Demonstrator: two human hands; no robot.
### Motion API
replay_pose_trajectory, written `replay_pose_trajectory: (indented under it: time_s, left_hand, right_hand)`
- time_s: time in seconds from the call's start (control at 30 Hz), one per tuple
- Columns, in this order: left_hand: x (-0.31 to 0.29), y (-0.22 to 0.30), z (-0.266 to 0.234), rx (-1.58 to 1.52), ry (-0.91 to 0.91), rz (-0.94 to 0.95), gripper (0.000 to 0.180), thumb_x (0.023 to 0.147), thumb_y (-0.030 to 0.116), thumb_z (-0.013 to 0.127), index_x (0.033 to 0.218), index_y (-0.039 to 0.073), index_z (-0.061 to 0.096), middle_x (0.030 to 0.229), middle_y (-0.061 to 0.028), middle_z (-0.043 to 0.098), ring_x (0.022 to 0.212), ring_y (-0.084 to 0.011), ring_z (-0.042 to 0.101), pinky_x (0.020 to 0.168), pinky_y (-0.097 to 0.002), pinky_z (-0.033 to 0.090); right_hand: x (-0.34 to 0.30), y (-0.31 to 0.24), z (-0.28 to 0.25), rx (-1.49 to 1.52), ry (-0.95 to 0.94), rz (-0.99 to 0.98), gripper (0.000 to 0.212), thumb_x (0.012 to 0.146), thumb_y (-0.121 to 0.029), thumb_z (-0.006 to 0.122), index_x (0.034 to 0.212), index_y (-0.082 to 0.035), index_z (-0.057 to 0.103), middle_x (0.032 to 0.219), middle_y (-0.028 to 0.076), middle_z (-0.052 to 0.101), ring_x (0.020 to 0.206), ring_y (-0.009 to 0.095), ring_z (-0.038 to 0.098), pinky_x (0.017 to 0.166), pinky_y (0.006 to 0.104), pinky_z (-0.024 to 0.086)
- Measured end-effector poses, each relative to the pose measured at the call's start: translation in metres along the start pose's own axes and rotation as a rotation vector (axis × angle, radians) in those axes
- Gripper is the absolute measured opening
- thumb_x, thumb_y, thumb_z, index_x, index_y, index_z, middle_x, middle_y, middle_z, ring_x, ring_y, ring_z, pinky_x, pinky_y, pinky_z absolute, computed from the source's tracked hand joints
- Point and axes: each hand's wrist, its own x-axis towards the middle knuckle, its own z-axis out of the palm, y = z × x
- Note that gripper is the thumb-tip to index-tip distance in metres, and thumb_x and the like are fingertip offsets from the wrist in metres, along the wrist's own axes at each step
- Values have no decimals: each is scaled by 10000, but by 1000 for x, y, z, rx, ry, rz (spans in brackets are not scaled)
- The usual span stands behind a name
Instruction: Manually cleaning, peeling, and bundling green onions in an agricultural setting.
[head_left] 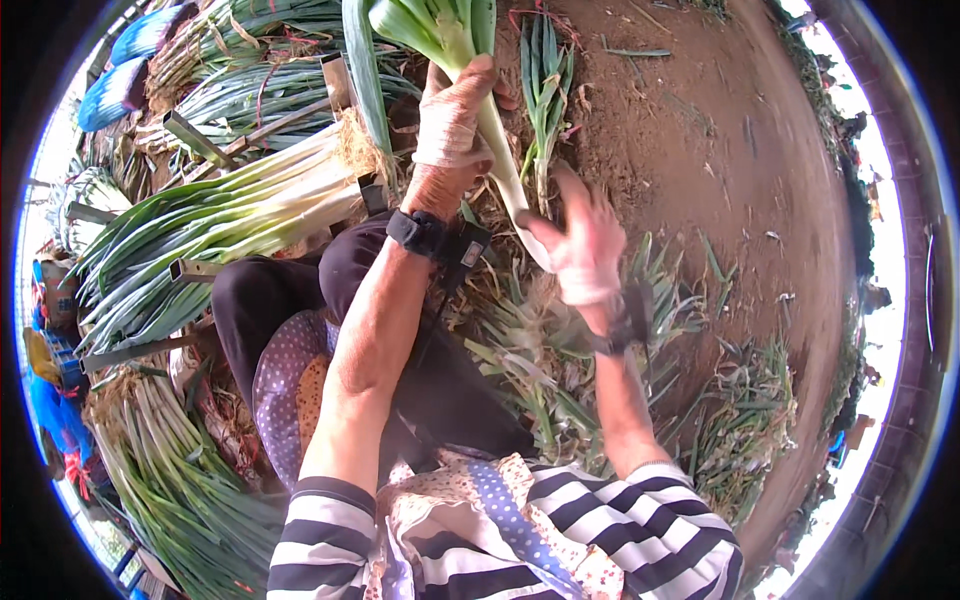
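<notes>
Left hand (452,130) in a pale glove, closed around the white stalk of 1 leek (497,130), thumb and fingers wrapped just below the point where the green leaves fan out. Right hand (583,243), also gloved and blurred, at the lower end of the same stalk, fingers spread rather than curled, palm against the stem; whether actually gripping, cannot tell. Leek held slanting between the 2 hands, leaves beyond the left hand toward the top, root end down by the right. A dark band with a small black box (437,238) strapped at the left wrist, a similar dark band (622,325) at the right wrist. Just right of the left hand, a small bunch of short green shoots (545,85) lying on bare brown soil (720,150). Under and below the right hand, a litter of trimmed leaves and pale peelings (540,360), reaching on to another loose heap (745,420) further right. Left of the left hand, a stack of cleaned leeks (230,210) lying side by side, white stems toward the hand, held between metal bars of a rack (195,135); more bundles (250,45) beyond it and another (170,460) below. Beneath the left forearm, dark trousers (300,290) and a dotted apron (290,380); striped sleeves (620,520) at the bottom. At the far left rim, blue crates or bags (125,75), too bent and small for shape or markings to be told; no readable label anywhere.
</notes>
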Motion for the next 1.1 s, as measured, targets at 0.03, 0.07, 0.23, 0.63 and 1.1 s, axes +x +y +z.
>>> replay_pose_trajectory:
  time_s: [0.03,0.07,0.23,0.63,1.1]
  left_hand:
    - [-2,-2,2,15,38,-31,213,866,168,618,1012,63,504,771,-35,582,662,-142,570,602,-270,480]
    - [-1,-8,3,-20,35,-24,216,853,158,631,1009,65,515,785,-27,575,652,-125,552,599,-263,471]
    - [-8,-10,15,68,170,-59,292,809,120,663,1060,80,518,796,-17,572,657,-113,544,585,-247,456]
    - [9,8,-15,0,256,123,209,839,130,632,987,95,488,711,-29,553,611,-142,545,563,-296,491]
    - [-1,-6,-5,-82,403,119,374,823,418,641,846,81,480,634,-44,514,523,-168,480,527,-324,430]
  right_hand:
    - [7,-4,6,-72,-19,-51,485,694,-340,733,1087,-114,561,919,105,620,809,267,604,664,378,488]
    - [14,-6,13,-144,-38,-102,399,714,-325,719,1026,-116,584,882,95,624,786,252,607,642,375,488]
    - [-17,7,35,-12,-232,-128,142,783,-247,635,781,-121,568,651,-3,567,529,146,543,445,311,436]
    - [-266,100,0,-394,-1123,915,345,768,-358,572,1010,-117,619,984,185,631,899,355,606,761,452,480]
    - [-13,-17,46,63,533,51,539,767,-191,685,1250,-81,473,1055,118,580,912,266,563,652,365,527]
